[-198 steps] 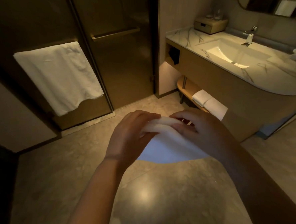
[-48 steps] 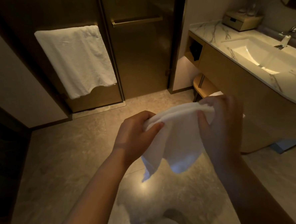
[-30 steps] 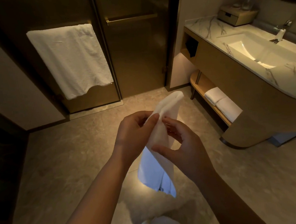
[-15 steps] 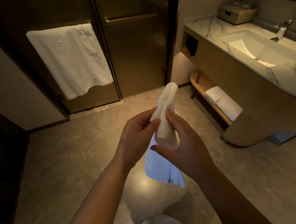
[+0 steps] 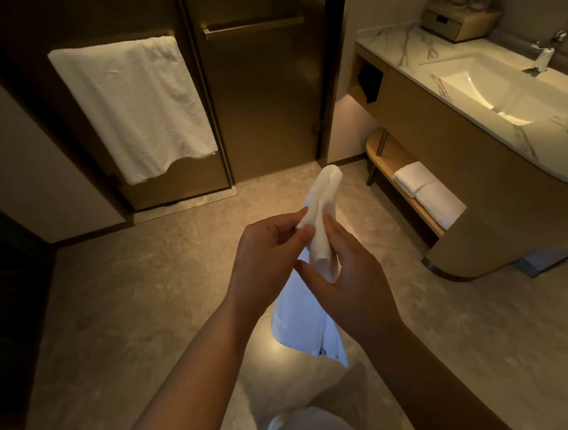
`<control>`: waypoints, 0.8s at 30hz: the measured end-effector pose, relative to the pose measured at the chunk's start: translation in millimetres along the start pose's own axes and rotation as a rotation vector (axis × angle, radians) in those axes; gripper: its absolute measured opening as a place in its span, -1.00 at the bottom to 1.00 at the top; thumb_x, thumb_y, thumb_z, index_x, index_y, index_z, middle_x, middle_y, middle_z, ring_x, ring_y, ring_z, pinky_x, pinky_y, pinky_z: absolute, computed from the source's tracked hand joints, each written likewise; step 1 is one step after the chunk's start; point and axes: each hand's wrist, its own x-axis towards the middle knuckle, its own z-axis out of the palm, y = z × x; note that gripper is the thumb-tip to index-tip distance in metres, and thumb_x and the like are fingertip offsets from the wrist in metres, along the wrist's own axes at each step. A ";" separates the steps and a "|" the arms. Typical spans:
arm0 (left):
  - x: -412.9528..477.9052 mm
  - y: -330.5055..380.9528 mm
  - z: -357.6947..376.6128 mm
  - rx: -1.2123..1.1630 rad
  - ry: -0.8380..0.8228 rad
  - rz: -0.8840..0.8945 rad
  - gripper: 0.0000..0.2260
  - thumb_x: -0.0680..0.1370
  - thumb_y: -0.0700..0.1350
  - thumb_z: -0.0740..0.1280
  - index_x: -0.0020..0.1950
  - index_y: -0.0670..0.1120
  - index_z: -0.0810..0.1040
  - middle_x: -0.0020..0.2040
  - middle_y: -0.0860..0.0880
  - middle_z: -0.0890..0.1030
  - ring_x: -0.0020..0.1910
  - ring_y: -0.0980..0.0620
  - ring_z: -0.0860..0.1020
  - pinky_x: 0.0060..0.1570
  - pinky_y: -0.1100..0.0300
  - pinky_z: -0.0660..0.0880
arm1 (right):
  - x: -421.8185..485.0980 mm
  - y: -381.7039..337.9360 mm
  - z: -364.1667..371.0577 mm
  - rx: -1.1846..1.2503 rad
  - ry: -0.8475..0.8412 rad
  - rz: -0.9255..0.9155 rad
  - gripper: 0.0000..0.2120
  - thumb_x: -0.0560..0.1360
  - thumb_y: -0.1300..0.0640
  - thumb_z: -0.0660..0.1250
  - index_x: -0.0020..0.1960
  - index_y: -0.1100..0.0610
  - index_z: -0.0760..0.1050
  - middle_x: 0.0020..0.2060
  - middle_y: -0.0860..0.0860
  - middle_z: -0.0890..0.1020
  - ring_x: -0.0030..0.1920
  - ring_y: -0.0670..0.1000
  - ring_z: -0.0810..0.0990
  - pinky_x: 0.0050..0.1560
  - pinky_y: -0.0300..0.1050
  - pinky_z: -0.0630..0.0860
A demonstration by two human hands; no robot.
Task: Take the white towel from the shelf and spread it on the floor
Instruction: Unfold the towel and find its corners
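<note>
Head view: white towel (image 5: 320,232) bunched at frame centre, above floor (image 5: 147,289). Left hand (image 5: 265,256) pinches its upper edge; right hand (image 5: 346,277) closed on the mid-fold; tail hangs toward 6 o'clock. Shelf (image 5: 404,191) w/ two folded towels (image 5: 427,194) at 3 o'clock. Risk: fabric doubled, so prob. lands creased unless corners are found first

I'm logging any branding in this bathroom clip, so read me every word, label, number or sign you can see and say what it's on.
No text can be read in this view.
Small white towel held in both hands: dark marks near its hanging lower edge, too blurred to read.
Tan box on the marble counter: no legible label.
Folded white towels on the wooden shelf and large white towel on the door rail: plain.
</note>
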 end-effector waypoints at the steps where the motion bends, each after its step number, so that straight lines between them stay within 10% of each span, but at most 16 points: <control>1: 0.1 -0.4 0.4 0.005 0.001 -0.001 -0.82 0.53 -0.18 0.35 0.09 0.01 0.65 -0.10 0.15 0.70 -0.09 0.19 0.65 -0.08 0.34 0.55 | 0.3 1.1 -0.3 0.004 -0.001 -0.004 -0.42 0.44 0.00 0.39 0.35 0.27 0.39 0.14 0.10 0.61 0.05 -0.15 0.51 0.10 -0.38 0.43; 4: 0.1 -1.1 1.0 0.027 0.004 0.011 -0.81 0.55 -0.18 0.33 0.10 0.02 0.65 -0.08 0.15 0.70 -0.08 0.20 0.64 -0.06 0.35 0.54 | -0.6 5.3 -2.2 0.031 -0.008 -0.015 -0.54 0.52 0.08 0.30 0.34 0.29 0.40 0.08 0.12 0.64 0.00 -0.06 0.61 0.09 -0.14 0.57; 10: 1.6 -2.8 0.9 -0.006 0.019 0.035 -0.79 0.57 -0.17 0.30 0.08 0.10 0.63 -0.06 0.18 0.69 -0.05 0.18 0.64 -0.02 0.26 0.57 | -1.3 11.1 -2.9 0.051 -0.007 0.044 -0.60 0.57 0.04 0.16 0.31 0.22 0.44 0.01 0.03 0.65 -0.13 -0.27 0.55 -0.04 -0.50 0.44; 18: 2.1 -9.2 -0.5 0.002 0.128 0.011 -0.79 0.59 -0.15 0.24 -0.02 0.12 0.62 -0.11 0.15 0.67 -0.09 0.16 0.61 -0.10 0.22 0.56 | 4.6 22.1 -15.4 -0.010 0.092 0.014 -0.84 0.61 0.17 0.15 -0.03 0.12 0.50 -0.29 -0.11 0.51 -0.30 -0.16 0.51 -0.27 -0.40 0.41; 24: 2.2 -13.2 -9.8 0.027 0.201 -0.027 -0.82 0.59 -0.13 0.24 0.00 0.08 0.61 -0.10 0.13 0.64 -0.08 0.16 0.57 -0.13 0.27 0.49 | 9.5 43.9 -38.4 -0.100 0.063 0.140 -0.77 0.59 0.11 0.17 0.20 0.09 0.50 -0.09 -0.07 0.60 -0.14 -0.21 0.55 -0.11 -0.30 0.48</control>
